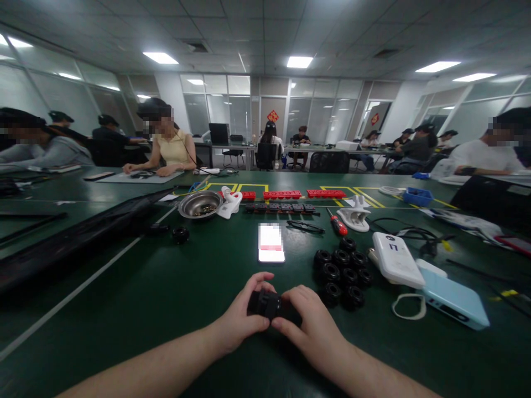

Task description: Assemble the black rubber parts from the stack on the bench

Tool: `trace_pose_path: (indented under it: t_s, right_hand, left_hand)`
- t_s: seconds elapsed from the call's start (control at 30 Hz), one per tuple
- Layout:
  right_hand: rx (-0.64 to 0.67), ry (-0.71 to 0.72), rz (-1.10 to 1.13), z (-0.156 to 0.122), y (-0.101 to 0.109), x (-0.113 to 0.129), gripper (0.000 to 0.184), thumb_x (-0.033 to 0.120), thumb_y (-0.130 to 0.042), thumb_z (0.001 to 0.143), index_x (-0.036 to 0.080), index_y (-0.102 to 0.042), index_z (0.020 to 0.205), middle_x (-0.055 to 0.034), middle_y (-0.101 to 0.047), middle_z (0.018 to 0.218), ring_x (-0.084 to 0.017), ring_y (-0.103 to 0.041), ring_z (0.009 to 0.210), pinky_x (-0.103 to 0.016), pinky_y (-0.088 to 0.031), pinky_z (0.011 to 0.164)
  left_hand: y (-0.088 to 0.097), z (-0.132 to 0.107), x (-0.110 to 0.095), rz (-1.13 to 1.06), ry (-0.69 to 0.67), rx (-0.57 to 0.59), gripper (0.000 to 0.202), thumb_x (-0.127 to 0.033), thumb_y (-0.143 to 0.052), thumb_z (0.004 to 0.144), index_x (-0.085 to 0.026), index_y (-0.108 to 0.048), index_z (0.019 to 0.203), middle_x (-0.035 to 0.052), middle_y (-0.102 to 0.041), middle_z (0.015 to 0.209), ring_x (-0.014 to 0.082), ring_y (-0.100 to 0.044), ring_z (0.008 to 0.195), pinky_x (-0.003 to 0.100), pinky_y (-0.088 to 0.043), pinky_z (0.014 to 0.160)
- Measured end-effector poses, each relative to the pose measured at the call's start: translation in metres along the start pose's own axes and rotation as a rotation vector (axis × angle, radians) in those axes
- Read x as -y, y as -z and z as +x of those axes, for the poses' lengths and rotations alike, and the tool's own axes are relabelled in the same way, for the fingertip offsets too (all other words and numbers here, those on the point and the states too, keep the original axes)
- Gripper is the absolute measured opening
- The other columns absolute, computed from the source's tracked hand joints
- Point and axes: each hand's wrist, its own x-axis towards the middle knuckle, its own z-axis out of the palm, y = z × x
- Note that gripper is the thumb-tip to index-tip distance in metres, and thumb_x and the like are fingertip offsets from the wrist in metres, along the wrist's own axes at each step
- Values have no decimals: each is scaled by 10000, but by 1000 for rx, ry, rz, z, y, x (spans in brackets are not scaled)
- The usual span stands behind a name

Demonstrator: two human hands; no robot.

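Between my two hands is a small black part (269, 304), dark and blocky, whose exact kind I cannot make out. My left hand (244, 309) grips it from the left with thumb and fingers. From the right, my right hand (307, 318) closes on it with thumb and fingertips. A phone (271, 243) with a lit screen lies just beyond my hands. Right of it sits a cluster of round black ring-shaped parts (341, 271). One similar round black part (181, 234) stands alone to the left.
Farther back are a metal bowl (201, 205) with small pieces, red strips (282, 194), a black strip (282, 208), glasses (306, 227) and a red screwdriver (338, 225). A white power bank (398, 260) and a light blue box (454, 298) lie right. Several people sit beyond.
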Motion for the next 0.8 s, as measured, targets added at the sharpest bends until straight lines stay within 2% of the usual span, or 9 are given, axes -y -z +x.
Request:
trace_pose_path:
  t_s: [0.1, 0.2, 0.27, 0.33, 0.4, 0.47, 0.57, 0.67, 0.8]
  right_hand:
    - [-54, 53, 31, -1, 1, 1, 279, 266, -655, 668, 154, -522, 886, -51, -542, 840, -197, -470, 794, -330, -383, 706]
    - [-78, 108, 22, -3, 3, 4, 300, 236, -656, 663, 156, -509, 912, -56, -541, 872, -200, -465, 825, -337, -377, 738]
    - [-70, 123, 15, -4, 3, 5, 345, 274, -669, 645, 165, -501, 926, -53, -536, 889, -204, -462, 835, -346, -371, 750]
    - [-58, 88, 18, -4, 4, 5, 392, 335, -664, 640, 172, -489, 951, -53, -530, 907, -209, -461, 839, -352, -372, 748]
    - [-34, 23, 19, -3, 4, 5, 316, 373, -603, 696, 175, -501, 920, -46, -532, 867, -202, -467, 807, -344, -380, 718]
    - [7, -14, 13, -2, 2, 3, 179, 348, -510, 775, 174, -519, 816, -34, -532, 778, -185, -469, 747, -320, -385, 672]
    - [53, -5, 9, -2, 0, 1, 147, 289, -474, 801, 167, -512, 728, -29, -523, 724, -174, -460, 704, -299, -388, 626]
    - [41, 24, 18, -2, -1, 0, 94, 244, -508, 779, 161, -520, 823, -44, -532, 792, -183, -462, 744, -312, -396, 650]
    - [2, 84, 17, -1, 2, 0, 170, 215, -531, 766, 152, -511, 923, -59, -536, 875, -192, -457, 816, -336, -390, 726]
  left_hand:
    - [1, 1, 0, -84, 96, 5, 600, -364, -569, 631, -214, -313, 1152, 61, -475, 970, 221, -503, 834, 330, -404, 669]
    - [0, 1, -1, 7, 171, -37, 492, -455, -524, 680, -199, -387, 1078, 51, -506, 885, 198, -527, 743, 300, -409, 600]
    - [0, 1, -1, 55, 147, -80, 439, -449, -547, 669, -184, -439, 1002, 36, -510, 842, 186, -520, 737, 287, -407, 608]
    - [-1, 0, 0, 20, 125, -90, 431, -423, -559, 662, -191, -434, 1003, 26, -504, 833, 177, -517, 729, 280, -410, 604]
    - [0, -1, 1, -43, 131, -67, 457, -395, -559, 663, -208, -394, 1045, 18, -491, 828, 167, -518, 695, 269, -412, 565]
    - [1, 0, 2, -79, 128, -56, 501, -357, -582, 643, -220, -363, 1071, 16, -472, 839, 160, -516, 680, 257, -412, 532]
    - [2, 1, 3, -105, 83, -64, 575, -307, -630, 591, -223, -346, 1084, 25, -453, 888, 176, -515, 741, 255, -426, 543]
    - [2, 4, 3, -120, 98, -59, 573, -340, -612, 625, -226, -317, 1103, 38, -465, 919, 182, -535, 768, 263, -439, 561]
    - [1, 6, 4, -47, 201, -63, 478, -438, -504, 706, -192, -316, 1070, 25, -524, 772, 127, -557, 528, 243, -417, 471]
